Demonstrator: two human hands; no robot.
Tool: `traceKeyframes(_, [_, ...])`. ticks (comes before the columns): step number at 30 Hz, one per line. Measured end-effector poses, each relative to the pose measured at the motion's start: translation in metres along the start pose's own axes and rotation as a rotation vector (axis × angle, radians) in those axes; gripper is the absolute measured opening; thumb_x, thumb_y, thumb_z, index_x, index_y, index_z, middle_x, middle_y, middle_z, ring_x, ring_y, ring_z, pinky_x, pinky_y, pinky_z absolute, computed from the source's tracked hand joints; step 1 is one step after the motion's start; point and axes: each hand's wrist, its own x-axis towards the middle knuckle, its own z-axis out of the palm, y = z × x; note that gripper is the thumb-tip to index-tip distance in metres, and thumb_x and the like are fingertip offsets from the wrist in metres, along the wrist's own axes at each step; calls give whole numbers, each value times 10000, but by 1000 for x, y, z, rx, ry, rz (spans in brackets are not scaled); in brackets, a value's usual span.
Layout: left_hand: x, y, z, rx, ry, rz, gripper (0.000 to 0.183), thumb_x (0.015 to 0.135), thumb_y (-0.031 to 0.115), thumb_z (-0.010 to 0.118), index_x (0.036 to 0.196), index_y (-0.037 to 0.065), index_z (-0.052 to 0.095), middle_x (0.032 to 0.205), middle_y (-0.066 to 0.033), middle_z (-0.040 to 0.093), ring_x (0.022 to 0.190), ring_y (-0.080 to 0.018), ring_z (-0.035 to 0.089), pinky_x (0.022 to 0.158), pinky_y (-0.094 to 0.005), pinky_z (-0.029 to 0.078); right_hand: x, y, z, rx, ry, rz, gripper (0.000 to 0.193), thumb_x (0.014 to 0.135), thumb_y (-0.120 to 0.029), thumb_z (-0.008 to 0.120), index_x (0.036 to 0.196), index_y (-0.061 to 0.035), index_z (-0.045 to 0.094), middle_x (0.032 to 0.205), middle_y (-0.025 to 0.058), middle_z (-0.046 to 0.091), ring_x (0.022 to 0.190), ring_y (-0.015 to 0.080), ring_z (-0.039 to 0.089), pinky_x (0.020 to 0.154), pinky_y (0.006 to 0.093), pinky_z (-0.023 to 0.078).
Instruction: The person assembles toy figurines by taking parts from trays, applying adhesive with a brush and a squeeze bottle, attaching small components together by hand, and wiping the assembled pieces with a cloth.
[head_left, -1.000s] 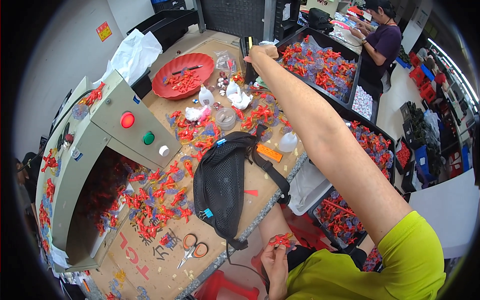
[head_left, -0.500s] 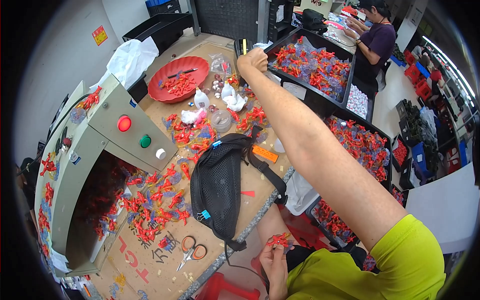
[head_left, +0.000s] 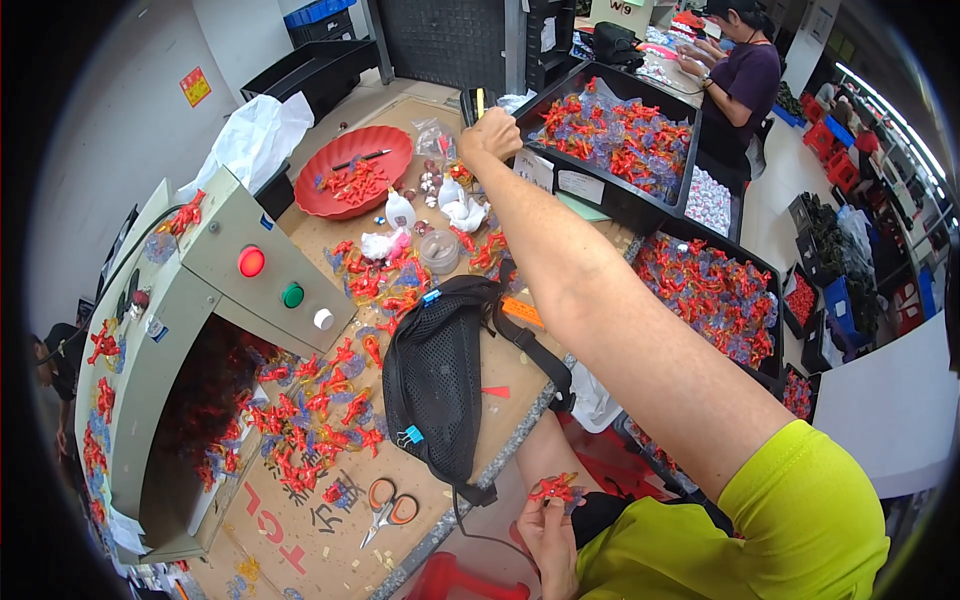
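Observation:
My left hand is low in the view with its fingers pinched on a small red plastic figure that has a clear purple part. My right arm stretches far across the bench. At its end my right hand is closed beside a black object with a yellow strip. Whatever those fingers hold, if anything, is hidden. Several more red, purple and amber figures lie loose on the bench and in the mouth of a beige machine. A black mesh waist bag lies between them and my right arm.
Orange-handled scissors lie near the bench's front edge. A red bowl holds small red parts and a pen. White bottles stand by a round clear tub. Black crates of figures stand right, with a co-worker beyond.
My right hand has moved slightly left and nearer, still closed by the black object. The left hand keeps its pinch on the red figure. The whole view has shifted a little.

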Motion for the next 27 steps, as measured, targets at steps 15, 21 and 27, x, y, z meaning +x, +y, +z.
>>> traceKeyframes(15, [-1,7,0,-13,8,-1,239,884,80,556,1065,-75,580,957,-152,647,808,-255,649,733,-307,514,-31,26,7,183,74,-114,148,805,-122,669,933,-72,613,810,139,690,777,299,688,666,394,544])
traceKeyframes(21, [1,2,-3,-56,-25,-28,236,907,0,519,1124,-86,553,972,-131,639,836,-244,650,756,-330,524,-41,40,7,427,64,-14,151,804,-121,633,946,-92,675,852,157,689,803,336,672,698,449,523])
traceKeyframes(27, [1,2,4,-35,-64,-34,228,910,8,526,1118,-81,557,985,-136,634,841,-240,646,769,-334,523,-11,67,15,556,-39,196,199,772,-216,645,889,-72,717,847,171,692,791,355,671,707,459,523])
